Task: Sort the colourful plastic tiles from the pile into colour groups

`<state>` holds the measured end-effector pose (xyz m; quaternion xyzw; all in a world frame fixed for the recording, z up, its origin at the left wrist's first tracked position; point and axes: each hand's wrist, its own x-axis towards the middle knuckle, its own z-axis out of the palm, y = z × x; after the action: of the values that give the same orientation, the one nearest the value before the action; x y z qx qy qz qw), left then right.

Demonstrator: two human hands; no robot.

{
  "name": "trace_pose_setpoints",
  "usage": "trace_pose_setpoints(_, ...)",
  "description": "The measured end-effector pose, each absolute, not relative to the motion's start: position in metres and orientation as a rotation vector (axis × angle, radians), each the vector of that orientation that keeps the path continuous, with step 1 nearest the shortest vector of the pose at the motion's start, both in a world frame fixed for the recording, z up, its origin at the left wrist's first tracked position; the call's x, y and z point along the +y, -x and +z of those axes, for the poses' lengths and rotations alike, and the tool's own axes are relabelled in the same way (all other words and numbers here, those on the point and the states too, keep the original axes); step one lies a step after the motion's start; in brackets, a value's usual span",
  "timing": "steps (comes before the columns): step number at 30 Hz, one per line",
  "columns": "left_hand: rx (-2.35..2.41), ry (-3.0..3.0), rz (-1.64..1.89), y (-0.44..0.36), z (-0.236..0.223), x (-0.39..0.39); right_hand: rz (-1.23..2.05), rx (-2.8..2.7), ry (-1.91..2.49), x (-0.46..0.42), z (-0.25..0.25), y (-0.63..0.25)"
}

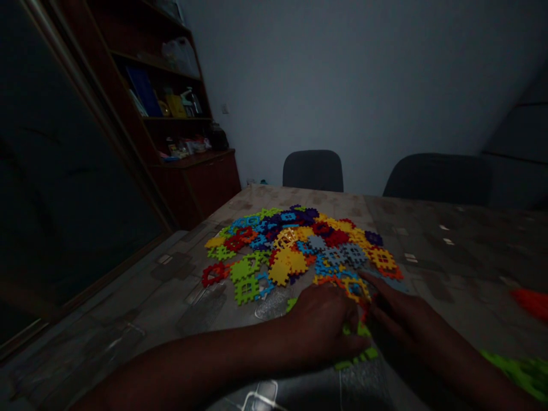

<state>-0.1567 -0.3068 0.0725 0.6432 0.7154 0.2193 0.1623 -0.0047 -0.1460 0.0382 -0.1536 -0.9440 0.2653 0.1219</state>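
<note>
A pile of colourful interlocking plastic tiles (299, 251) lies spread on the table (171, 297). My left hand (323, 325) rests at the near edge of the pile, fingers curled over green tiles (355, 357) underneath it. My right hand (398, 311) lies beside it with fingers stretched toward an orange and yellow tile (353, 285), fingertips touching the pile. The room is dim and the fingers are hard to make out.
Two dark chairs (313, 170) (436, 177) stand at the far side of the table. A wooden shelf unit (171, 114) with books and bottles stands at the left. Orange pieces (531, 301) and green pieces (520, 371) lie at the right edge.
</note>
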Motion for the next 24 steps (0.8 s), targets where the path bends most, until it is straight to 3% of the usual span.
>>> trace_pose_setpoints(4,2.002,-1.852,0.806,0.171,0.074,-0.312,0.800,-2.727,0.516,-0.153,0.041,0.007)
trace_pose_setpoints(13,1.858,-2.160,0.619,0.186,0.067,-0.323,0.788,-2.812,0.659,-0.171,0.038,0.007)
trace_pose_setpoints(18,1.843,-2.162,0.657,0.183,0.059,-0.345,0.671,-2.861,0.851,-0.177,0.027,0.012)
trace_pose_setpoints(24,1.847,-2.089,0.737,0.182,0.051,-0.363,0.587,-2.807,0.722,-0.181,0.021,0.012)
